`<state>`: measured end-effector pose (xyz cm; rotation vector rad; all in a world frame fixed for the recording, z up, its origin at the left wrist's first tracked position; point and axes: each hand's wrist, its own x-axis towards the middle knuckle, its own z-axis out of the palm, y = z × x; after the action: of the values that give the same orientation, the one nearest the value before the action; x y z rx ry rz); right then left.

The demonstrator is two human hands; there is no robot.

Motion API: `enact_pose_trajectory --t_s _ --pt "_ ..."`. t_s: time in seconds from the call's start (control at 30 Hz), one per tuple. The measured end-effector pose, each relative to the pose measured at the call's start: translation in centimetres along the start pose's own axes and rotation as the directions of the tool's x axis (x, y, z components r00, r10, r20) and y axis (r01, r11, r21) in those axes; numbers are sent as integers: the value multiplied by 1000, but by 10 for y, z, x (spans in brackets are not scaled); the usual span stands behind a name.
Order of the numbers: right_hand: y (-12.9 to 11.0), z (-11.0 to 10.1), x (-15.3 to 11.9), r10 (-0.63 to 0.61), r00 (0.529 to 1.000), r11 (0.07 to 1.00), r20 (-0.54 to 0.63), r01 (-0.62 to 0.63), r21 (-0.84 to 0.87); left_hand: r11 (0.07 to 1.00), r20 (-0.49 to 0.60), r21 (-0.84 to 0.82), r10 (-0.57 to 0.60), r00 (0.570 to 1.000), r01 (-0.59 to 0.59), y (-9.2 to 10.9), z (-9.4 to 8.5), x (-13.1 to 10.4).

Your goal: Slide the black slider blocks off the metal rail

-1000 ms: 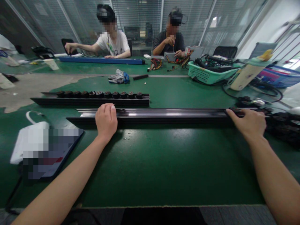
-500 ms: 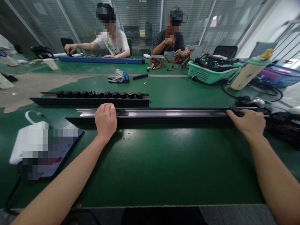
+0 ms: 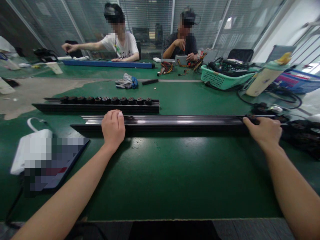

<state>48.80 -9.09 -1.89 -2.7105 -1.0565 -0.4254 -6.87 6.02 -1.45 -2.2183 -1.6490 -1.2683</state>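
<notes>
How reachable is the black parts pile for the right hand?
Likely yes: the pile lies right beside the right hand, nothing visibly blocking, though that hand is at the rail.

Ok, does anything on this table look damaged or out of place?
Yes: on the left, the glossy green table surface ends in a ragged edge beside a large greyish-beige patch, as if its covering were torn or worn away. The long black metal channel under the bare left hand shows no clear damage.
</notes>
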Motion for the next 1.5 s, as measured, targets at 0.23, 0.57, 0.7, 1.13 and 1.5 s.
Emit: enact_pose_trajectory --t_s 0.23,0.57,0.7,1.13,1.5 --pt "1 2 2 -2 1000 1000 -18 2 -21 1000 -7 15 7 1000 -7 0 0 -1" --pt "2 3 3 21 1000 1000 -8 -21 11 1000 -6 21 6 1000 -6 2 -2 -1" --pt "2 4 3 29 999 999 -21 -29 13 1000 -10 18 -1 1000 1 4 -3 -1" --pt "7 7 7 27 999 999 -20 -28 -37 1000 1 0 -9 1000 9 4 -2 0" --pt "12 13 11 23 998 1000 -58 -24 -15 1000 -6 24 7 1000 -7 4 -2 -1"
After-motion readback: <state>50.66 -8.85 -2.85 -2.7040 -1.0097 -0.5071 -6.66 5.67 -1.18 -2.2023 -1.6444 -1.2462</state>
